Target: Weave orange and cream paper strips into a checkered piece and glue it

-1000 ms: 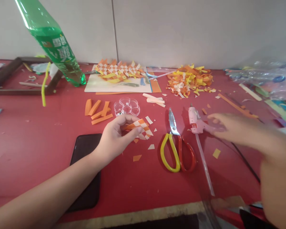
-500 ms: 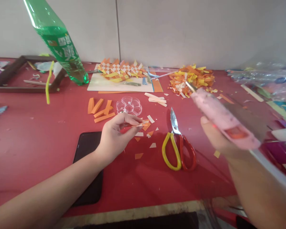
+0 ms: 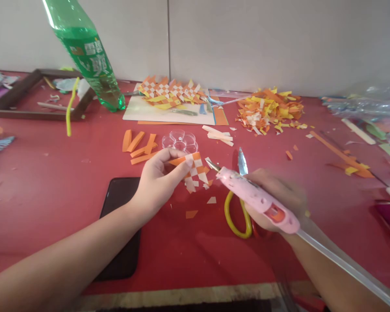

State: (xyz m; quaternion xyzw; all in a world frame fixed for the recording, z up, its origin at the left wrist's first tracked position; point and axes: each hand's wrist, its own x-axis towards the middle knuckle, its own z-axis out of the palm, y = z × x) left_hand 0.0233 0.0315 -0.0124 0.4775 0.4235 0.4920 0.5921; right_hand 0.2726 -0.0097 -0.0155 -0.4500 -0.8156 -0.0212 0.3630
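Between the thumb and fingers of my left hand (image 3: pixel 164 182) is a woven paper piece (image 3: pixel 196 168), checked in orange and white, its face turned toward me. My right hand (image 3: pixel 273 199) grips a pink hot glue gun (image 3: pixel 253 195), with a clear glue stick (image 3: pixel 341 260) running out of its rear end. The gun's metal nozzle points left, a short gap from the paper's right edge. Under the gun and my right hand lie scissors (image 3: pixel 229 216) with yellow and red handles, partly hidden. Small paper scraps (image 3: pixel 211 200) are scattered below the woven piece.
A black phone (image 3: pixel 118 242) lies beneath my left forearm. Behind are orange strips (image 3: pixel 138 145), a clear flower-shaped tray (image 3: pixel 178 139), white strips (image 3: pixel 218 135), woven pieces (image 3: pixel 169 93) and a scrap heap (image 3: pixel 269 110). A tall green bottle (image 3: pixel 91 60) stands by a dark frame (image 3: pixel 16 93).
My right hand has brought the glue gun left and down, close to the woven paper piece. My left hand has tilted that piece so its checked face shows. The view has shifted slightly.
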